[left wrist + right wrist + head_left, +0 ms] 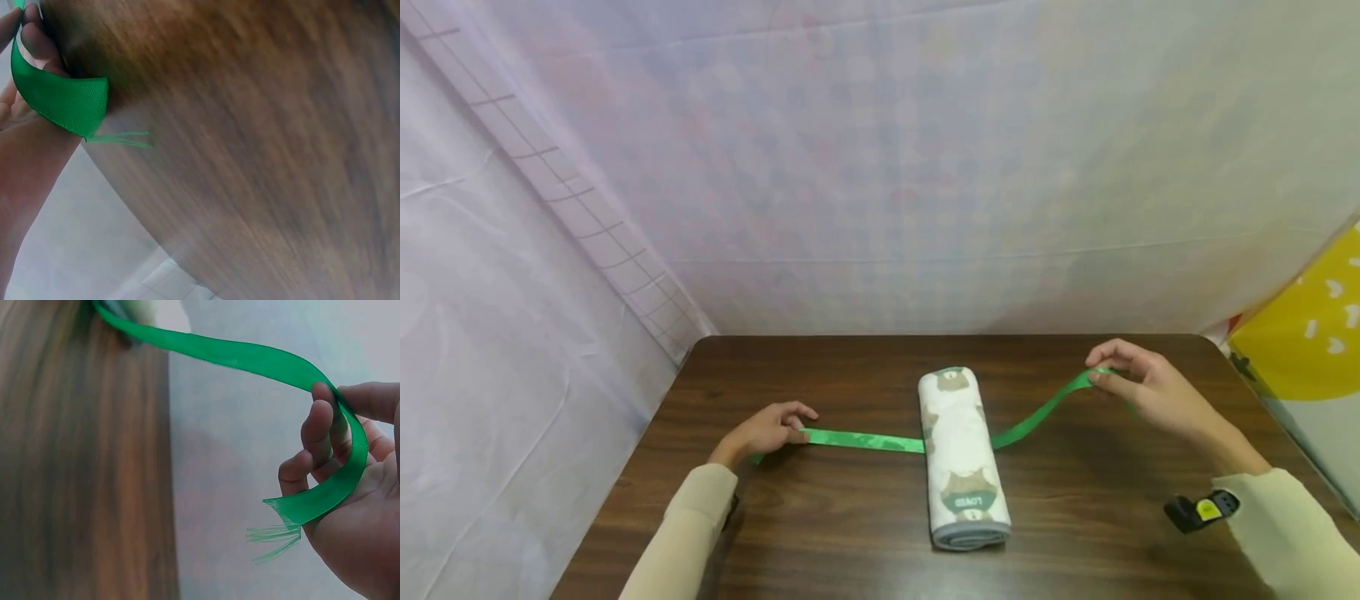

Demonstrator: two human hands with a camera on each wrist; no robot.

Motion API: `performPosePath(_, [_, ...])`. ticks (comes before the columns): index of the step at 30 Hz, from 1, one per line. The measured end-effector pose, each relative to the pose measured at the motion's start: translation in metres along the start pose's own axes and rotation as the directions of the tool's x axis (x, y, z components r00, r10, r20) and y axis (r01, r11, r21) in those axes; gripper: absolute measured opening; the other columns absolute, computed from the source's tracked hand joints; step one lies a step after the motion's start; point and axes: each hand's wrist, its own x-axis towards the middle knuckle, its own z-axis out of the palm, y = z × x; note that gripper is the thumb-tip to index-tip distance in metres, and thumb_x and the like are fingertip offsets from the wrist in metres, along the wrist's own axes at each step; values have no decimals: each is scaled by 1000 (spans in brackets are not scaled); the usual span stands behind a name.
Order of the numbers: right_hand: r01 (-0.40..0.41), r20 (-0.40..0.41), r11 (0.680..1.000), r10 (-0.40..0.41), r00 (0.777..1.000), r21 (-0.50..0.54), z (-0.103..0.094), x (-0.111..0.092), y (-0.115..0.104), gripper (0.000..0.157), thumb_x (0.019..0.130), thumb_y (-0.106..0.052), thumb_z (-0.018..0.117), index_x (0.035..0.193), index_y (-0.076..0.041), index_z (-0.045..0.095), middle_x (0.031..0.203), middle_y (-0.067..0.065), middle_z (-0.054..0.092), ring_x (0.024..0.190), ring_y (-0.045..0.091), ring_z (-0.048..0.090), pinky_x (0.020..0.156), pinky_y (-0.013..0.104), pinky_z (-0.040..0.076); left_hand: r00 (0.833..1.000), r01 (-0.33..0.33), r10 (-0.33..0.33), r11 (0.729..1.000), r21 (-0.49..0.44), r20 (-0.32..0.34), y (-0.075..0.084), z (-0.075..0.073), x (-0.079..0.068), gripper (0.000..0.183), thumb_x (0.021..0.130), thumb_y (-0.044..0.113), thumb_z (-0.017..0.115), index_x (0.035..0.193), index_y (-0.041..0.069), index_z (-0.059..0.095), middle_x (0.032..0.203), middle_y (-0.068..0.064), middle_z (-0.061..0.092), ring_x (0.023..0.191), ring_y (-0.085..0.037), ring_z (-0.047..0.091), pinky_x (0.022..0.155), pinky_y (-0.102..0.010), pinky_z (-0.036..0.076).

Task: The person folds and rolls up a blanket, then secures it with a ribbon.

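Note:
A rolled white towel (964,433) with bear prints and a grey edge lies lengthwise on the table. Under it runs a green ribbon (865,441), coming out on both sides. My left hand (767,431) pinches the ribbon's left part between thumb and finger, low over the table; in the left wrist view its frayed end (69,103) hangs past the palm. On the other side, my right hand (1157,392) pinches the right part, raised above the table, so the ribbon slopes up from the towel. Its frayed tail (319,500) curls across the right palm.
The brown wooden table (835,533) has a far edge against a pale patterned curtain (910,183). White sheeting (512,333) hangs along the left. A yellow printed panel (1307,333) stands at the right edge.

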Motion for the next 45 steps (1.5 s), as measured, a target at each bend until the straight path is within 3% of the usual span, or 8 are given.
performPosePath(10, [45, 17, 996, -46, 999, 73, 29, 34, -56, 11, 99, -6, 58, 109, -2, 58, 91, 4, 65, 78, 13, 63, 67, 27, 54, 1000, -18, 18, 1000, -8, 6, -2, 0, 2, 38, 91, 15, 69, 127, 5, 61, 90, -6, 68, 81, -17, 60, 77, -34, 46])
performPosePath(21, [-3, 187, 992, -20, 982, 122, 97, 69, -94, 7, 96, -8, 63, 102, -7, 60, 89, 10, 65, 74, 19, 62, 63, 30, 54, 1000, -22, 22, 1000, -13, 8, -4, -1, 2, 37, 92, 15, 68, 127, 5, 61, 90, -6, 67, 80, -17, 58, 77, -32, 45])
performPosePath(24, [23, 233, 992, -52, 971, 126, 120, 75, -96, 8, 95, -4, 64, 101, -7, 60, 86, 9, 66, 72, 19, 62, 62, 31, 54, 1000, -21, 21, 1000, -18, 8, -2, -1, 3, 38, 91, 14, 68, 127, 4, 61, 90, -6, 66, 81, -18, 58, 77, -33, 45])
performPosePath(32, [162, 337, 986, -164, 927, 35, 179, 77, -92, 16, 90, 0, 65, 100, -12, 61, 92, 2, 69, 86, 8, 63, 77, 28, 51, 1000, 2, -2, 1000, -28, -2, -1, 2, 3, 38, 90, 14, 69, 127, 5, 62, 91, -6, 66, 82, -18, 58, 78, -33, 44])
performPosePath(41, [153, 411, 987, -121, 903, -45, 215, 66, -79, 21, 85, 6, 63, 95, -13, 62, 87, 5, 69, 78, 7, 59, 68, 23, 48, 1000, 21, -21, 999, -32, -10, 1, 4, 5, 37, 90, 14, 68, 126, 7, 63, 90, -4, 66, 82, -18, 58, 79, -32, 44])
performPosePath(45, [156, 443, 984, -101, 891, -90, 225, 64, -76, 22, 82, 6, 63, 99, -9, 64, 90, 8, 71, 79, 10, 63, 68, 23, 50, 1000, 13, -14, 999, -39, -11, 1, 4, 4, 37, 90, 13, 69, 126, 7, 63, 89, -4, 65, 82, -18, 57, 78, -33, 44])
